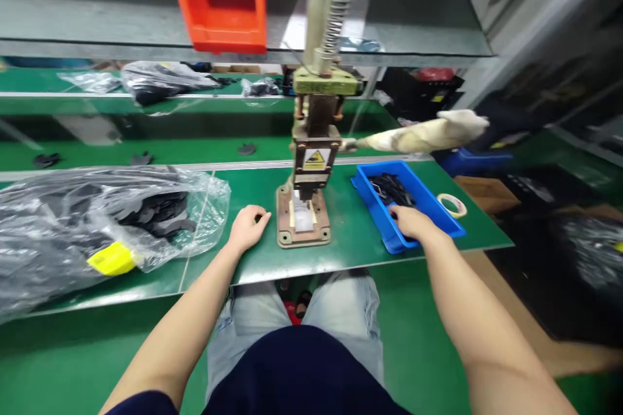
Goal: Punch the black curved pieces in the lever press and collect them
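My left hand [249,227] rests on the green bench with its fingers curled, just left of the base of a hand press [317,123]. A small dark spot shows between thumb and forefinger; whether it is a piece or a gap I cannot make out. My right hand [411,222] reaches over the near side of a blue tray [438,211], fingertips bent down inside it and partly hidden. Thin black parts [392,188] lie in that tray beyond my fingers. Under the press's ram, a pale fixture block [304,217] sits on the base plate.
A clear plastic bag [53,227] of dark grey pieces covers the bench's left. The press's wrapped lever [428,135] sticks out above the blue tray. A tape roll [451,205] lies right of the tray. An orange bin [221,6] stands on the shelf above.
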Tool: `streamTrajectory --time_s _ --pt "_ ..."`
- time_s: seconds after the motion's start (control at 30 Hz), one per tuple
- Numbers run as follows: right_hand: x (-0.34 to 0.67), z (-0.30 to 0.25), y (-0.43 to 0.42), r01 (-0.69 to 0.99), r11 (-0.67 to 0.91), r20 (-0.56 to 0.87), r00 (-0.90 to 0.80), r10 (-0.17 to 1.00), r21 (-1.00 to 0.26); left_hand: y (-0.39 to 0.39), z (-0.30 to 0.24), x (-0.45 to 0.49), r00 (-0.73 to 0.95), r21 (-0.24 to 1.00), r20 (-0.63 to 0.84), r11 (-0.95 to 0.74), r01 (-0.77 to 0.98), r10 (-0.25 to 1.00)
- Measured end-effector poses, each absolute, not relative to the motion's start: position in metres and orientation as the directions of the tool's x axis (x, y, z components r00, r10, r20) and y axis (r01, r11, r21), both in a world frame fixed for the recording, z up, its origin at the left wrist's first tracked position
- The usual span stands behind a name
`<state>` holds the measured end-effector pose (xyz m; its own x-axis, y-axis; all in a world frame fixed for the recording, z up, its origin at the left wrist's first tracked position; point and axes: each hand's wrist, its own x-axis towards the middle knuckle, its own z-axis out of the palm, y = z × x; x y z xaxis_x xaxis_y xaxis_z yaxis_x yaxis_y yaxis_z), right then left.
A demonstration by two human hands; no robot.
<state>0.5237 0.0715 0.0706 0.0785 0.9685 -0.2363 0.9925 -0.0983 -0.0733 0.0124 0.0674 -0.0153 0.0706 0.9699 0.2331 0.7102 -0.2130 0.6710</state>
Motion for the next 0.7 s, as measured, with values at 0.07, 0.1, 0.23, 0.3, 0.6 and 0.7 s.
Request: streamTrajectory --time_s 0.07,0.1,0.23,0.3,0.6,0.7 --pt "0.525 0.070 0.069 0.980 -0.156 -0.224 0.126 0.966 -0.123 0.063 -0.020 0.011 0.085 0.663 0.237 -0.225 0.714 0.968" --pt "0.526 0.071 0.067 0.972 -0.178 -0.209 0.145 0.967 -0.150 0.062 -0.022 0.010 0.085 0.667 0.230 -0.221 0.711 0.969" --pt "0.529 0.082 0.056 0.942 -0.196 -0.089 0.179 0.980 -0.272 0.063 -0.025 0.008 0.033 0.756 0.171 -0.152 0.636 0.985" --pt "0.528 0.091 0.047 0.923 -0.170 0.008 0.184 0.983 -0.344 0.062 -0.025 0.008 -0.054 0.838 0.140 -0.090 0.538 0.989" --pt "0.432 0.100 -0.018 0.734 0.327 0.433 -0.050 0.900 -0.596 0.000 0.045 0.065 -0.014 0.784 0.532 -0.486 0.388 0.847" --pt "0.383 0.095 -0.034 0.611 0.523 0.510 -0.217 0.832 -0.594 -0.026 0.075 0.091 0.218 0.705 0.609 -0.646 0.293 0.763"
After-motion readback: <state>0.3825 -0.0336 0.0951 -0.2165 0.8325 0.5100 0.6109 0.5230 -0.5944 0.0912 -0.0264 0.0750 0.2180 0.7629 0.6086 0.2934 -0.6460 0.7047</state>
